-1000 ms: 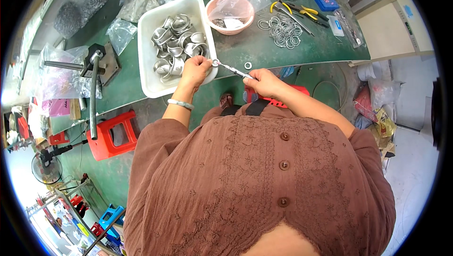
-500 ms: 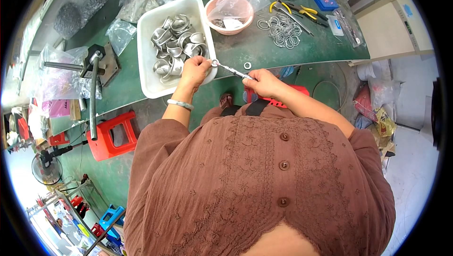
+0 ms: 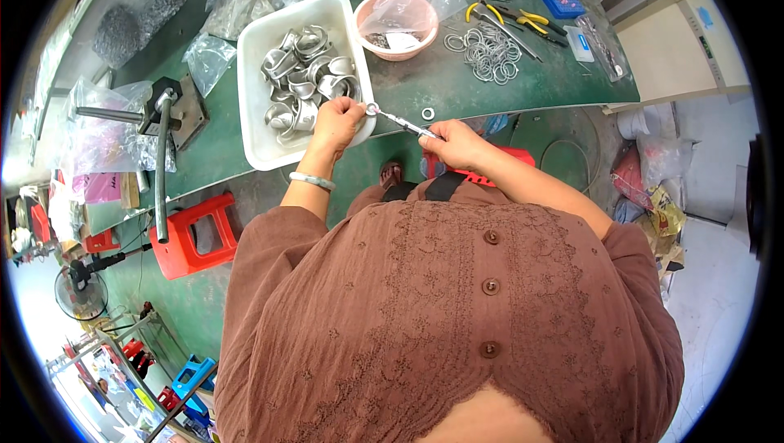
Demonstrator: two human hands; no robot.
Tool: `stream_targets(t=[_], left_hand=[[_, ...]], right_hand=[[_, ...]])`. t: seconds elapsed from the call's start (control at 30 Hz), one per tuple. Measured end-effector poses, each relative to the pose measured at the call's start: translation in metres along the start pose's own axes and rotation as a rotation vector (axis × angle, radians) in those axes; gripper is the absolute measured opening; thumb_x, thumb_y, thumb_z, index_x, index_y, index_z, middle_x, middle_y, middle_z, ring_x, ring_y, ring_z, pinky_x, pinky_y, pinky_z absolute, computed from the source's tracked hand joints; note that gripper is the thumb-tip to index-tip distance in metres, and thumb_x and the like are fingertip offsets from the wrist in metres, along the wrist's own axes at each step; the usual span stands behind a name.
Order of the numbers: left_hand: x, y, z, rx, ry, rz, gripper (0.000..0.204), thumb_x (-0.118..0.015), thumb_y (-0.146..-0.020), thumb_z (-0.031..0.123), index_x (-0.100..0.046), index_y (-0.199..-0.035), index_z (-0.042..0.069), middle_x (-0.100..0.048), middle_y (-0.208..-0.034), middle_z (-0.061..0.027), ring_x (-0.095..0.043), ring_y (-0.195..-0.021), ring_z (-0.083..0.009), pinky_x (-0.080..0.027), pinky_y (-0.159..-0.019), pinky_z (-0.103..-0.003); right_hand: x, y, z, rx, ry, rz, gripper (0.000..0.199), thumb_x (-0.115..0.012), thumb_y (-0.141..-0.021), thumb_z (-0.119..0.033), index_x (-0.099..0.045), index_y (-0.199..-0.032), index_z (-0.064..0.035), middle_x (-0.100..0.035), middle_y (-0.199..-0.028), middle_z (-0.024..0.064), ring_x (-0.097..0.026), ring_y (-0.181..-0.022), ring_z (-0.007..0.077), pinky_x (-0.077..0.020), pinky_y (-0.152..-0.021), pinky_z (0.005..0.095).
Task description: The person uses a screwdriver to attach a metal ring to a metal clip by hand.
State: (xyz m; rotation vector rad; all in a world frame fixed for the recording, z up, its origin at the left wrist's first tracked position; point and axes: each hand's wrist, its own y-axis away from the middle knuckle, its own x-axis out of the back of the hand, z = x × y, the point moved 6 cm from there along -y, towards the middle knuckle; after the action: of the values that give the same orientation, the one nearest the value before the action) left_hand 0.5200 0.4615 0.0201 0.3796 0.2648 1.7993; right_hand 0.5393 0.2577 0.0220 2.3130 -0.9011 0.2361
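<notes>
Over the near right rim of a white tub (image 3: pixel 252 129), my left hand (image 3: pixel 338 124) pinches a small metal ring (image 3: pixel 372 109) between thumb and fingertips. My right hand (image 3: pixel 454 145) is closed round a slim silver pen-shaped hand tool (image 3: pixel 411 126). Its thin tip points left and meets the ring, or comes very close to it. Inside the tub lie several curved shiny metal pieces (image 3: pixel 304 82). A second small ring (image 3: pixel 428 114) lies on the green table (image 3: pixel 392 88) near its front edge, just beyond my right hand.
A pink bowl (image 3: pixel 360 22) with small parts and a plastic bag stands behind. To the right lie a heap of metal rings (image 3: pixel 494 55), yellow-handled pliers (image 3: pixel 535 22) and a blue box (image 3: pixel 560 2). A metal fixture with a long bar (image 3: pixel 163 157) juts out at the left, above a red stool (image 3: pixel 192 235).
</notes>
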Motion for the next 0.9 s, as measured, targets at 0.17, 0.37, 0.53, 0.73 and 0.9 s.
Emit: stream_targets(t=[0.17,0.37,0.53,0.73,0.9], left_hand=[[0.0009,-0.0025,-0.0039,0.006,-0.01,-0.007,0.012,-0.057,-0.077,0.012,-0.058,-0.07,0.003,-0.053,-0.059,0.0009,-0.04,-0.046,-0.0042,-0.028,-0.041,-0.019],[0.0014,-0.004,-0.0059,-0.004,-0.016,-0.01,0.013,-0.057,-0.077,0.013,-0.058,-0.07,0.002,-0.054,-0.061,0.0,-0.044,-0.049,-0.0057,-0.032,-0.044,-0.019],[0.0017,-0.0049,-0.0074,0.006,-0.038,-0.016,0.013,-0.057,-0.077,0.014,-0.058,-0.07,0.003,-0.054,-0.061,-0.0001,-0.044,-0.049,-0.0056,-0.032,-0.044,-0.02],[0.0019,-0.0045,-0.0061,-0.003,-0.039,-0.024,0.013,-0.057,-0.077,0.013,-0.059,-0.07,0.003,-0.054,-0.06,0.0002,-0.043,-0.048,-0.0055,-0.031,-0.044,-0.019],[0.0006,-0.0024,-0.0036,0.003,-0.025,-0.013,0.013,-0.057,-0.077,0.013,-0.058,-0.07,0.003,-0.053,-0.059,0.0007,-0.041,-0.047,-0.0046,-0.03,-0.043,-0.019]], right_hand=[[0.0011,-0.0001,-0.0006,0.018,0.017,0.015,0.03,-0.053,-0.08,-0.027,-0.056,-0.074,0.0019,-0.05,-0.052,0.009,-0.051,-0.046,0.0183,-0.0401,-0.046,0.0328],[0.0006,0.0012,-0.0009,-0.001,-0.016,0.006,0.03,-0.053,-0.08,-0.027,-0.056,-0.075,0.0019,-0.05,-0.052,0.009,-0.05,-0.045,0.0178,-0.0399,-0.045,0.0324],[-0.002,0.0001,0.0017,0.007,-0.02,0.006,0.029,-0.053,-0.08,-0.027,-0.055,-0.073,0.0017,-0.05,-0.052,0.0088,-0.05,-0.043,0.0176,-0.0396,-0.043,0.0322],[-0.0021,0.0011,0.0006,-0.016,-0.004,-0.008,0.029,-0.053,-0.08,-0.027,-0.055,-0.074,0.0015,-0.049,-0.051,0.0086,-0.049,-0.042,0.0174,-0.0396,-0.043,0.0327],[-0.0011,0.0018,-0.0005,-0.018,-0.021,0.01,0.03,-0.053,-0.08,-0.027,-0.055,-0.072,0.0014,-0.05,-0.052,0.0093,-0.05,-0.044,0.0177,-0.0398,-0.044,0.0327]])
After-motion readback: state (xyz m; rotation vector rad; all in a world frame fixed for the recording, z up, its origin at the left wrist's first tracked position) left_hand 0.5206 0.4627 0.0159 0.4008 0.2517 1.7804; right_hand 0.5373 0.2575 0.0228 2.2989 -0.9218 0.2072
